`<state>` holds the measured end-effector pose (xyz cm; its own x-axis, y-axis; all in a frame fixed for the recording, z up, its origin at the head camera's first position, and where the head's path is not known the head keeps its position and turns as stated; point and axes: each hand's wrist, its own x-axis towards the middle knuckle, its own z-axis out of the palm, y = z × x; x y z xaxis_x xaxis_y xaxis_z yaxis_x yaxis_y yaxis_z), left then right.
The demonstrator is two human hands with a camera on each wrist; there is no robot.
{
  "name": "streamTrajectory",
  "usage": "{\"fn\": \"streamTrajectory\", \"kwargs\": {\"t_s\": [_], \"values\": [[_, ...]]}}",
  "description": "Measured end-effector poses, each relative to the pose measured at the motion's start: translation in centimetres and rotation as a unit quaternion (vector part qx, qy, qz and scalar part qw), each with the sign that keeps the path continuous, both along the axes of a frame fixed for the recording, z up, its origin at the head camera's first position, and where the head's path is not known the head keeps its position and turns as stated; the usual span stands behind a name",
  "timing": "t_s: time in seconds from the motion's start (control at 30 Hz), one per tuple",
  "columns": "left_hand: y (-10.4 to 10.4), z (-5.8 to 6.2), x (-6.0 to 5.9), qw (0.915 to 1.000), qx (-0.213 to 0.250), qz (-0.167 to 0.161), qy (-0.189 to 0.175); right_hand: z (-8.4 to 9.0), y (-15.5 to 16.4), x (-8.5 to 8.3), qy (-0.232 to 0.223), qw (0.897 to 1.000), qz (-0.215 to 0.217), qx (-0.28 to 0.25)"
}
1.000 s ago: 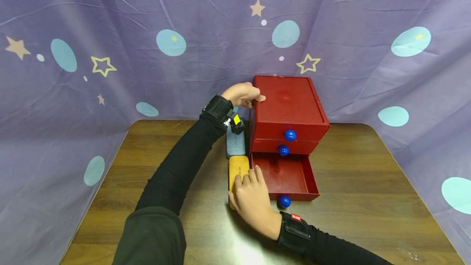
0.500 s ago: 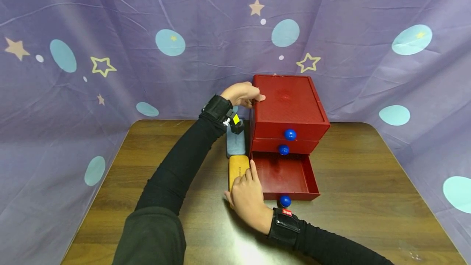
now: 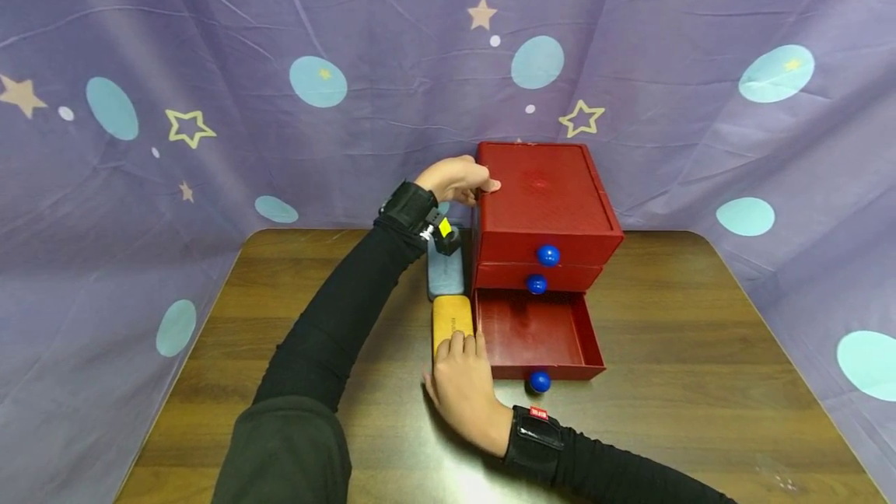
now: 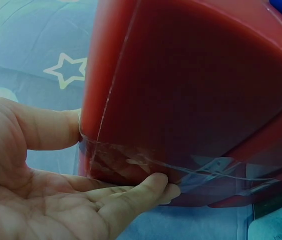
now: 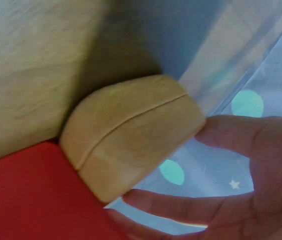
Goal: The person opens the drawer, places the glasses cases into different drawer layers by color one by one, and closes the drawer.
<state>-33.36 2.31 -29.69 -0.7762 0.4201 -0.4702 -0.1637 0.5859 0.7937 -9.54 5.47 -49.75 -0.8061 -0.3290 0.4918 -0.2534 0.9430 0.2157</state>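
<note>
A red drawer cabinet [image 3: 539, 193] with blue knobs stands on the table, its bottom drawer [image 3: 539, 329] pulled out. My left hand [image 3: 458, 179] grips the cabinet's upper left edge, thumb on top and fingers against the side [image 4: 180, 100]. Left of the drawer lies a yellow glasses case [image 3: 451, 319]. My right hand [image 3: 463, 391] holds its near end. In the right wrist view, thumb and fingertips touch the case's rounded end [image 5: 136, 135], which has a seam round it; part of the case's top is hidden by the hand in the head view.
A blue case [image 3: 446, 274] lies behind the yellow one, against the cabinet's left side. The drawer's front carries a blue knob [image 3: 540, 381]. A wooden table [image 3: 686, 348] extends on both sides. A purple patterned curtain [image 3: 392, 45] hangs behind it.
My right hand has shifted a little left, and its fingers have drawn back toward the yellow glasses case's near end. The left hand keeps its place on the cabinet.
</note>
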Motion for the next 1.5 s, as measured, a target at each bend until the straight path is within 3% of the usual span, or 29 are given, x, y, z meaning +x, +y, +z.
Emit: {"fn": "streamTrajectory", "kwargs": {"t_s": [0.17, 0.47, 0.6, 0.83, 1.07, 1.33, 1.5], "values": [[0.0, -0.1, 0.0, 1.0000, 0.004, -0.003, 0.001, -0.1, -0.6, 0.2, 0.024, 1.000, -0.011, 0.000], [-0.1, -0.1, -0.1, 1.0000, -0.005, -0.001, 0.003, 0.4, -1.2, 0.3, -0.001, 0.998, -0.017, -0.056], [0.0, -0.1, -0.1, 1.0000, -0.004, -0.001, 0.002, 0.4, -1.3, 0.2, 0.005, 0.998, -0.020, -0.060], [0.0, 0.0, 0.0, 1.0000, -0.002, -0.001, 0.003, 0.6, -1.4, 0.4, -0.023, 0.998, -0.029, -0.052], [-0.1, -0.1, -0.1, 1.0000, -0.003, -0.004, 0.003, -0.5, -1.7, 1.1, 0.054, 0.998, -0.010, -0.024], [-0.3, -0.3, 0.0, 1.0000, -0.002, -0.002, 0.001, -0.6, -1.6, 1.0, 0.056, 0.997, -0.005, -0.045], [-0.2, -0.2, 0.0, 1.0000, 0.002, -0.003, 0.006, -1.0, -1.0, 1.2, 0.067, 0.997, 0.009, 0.021]]}}
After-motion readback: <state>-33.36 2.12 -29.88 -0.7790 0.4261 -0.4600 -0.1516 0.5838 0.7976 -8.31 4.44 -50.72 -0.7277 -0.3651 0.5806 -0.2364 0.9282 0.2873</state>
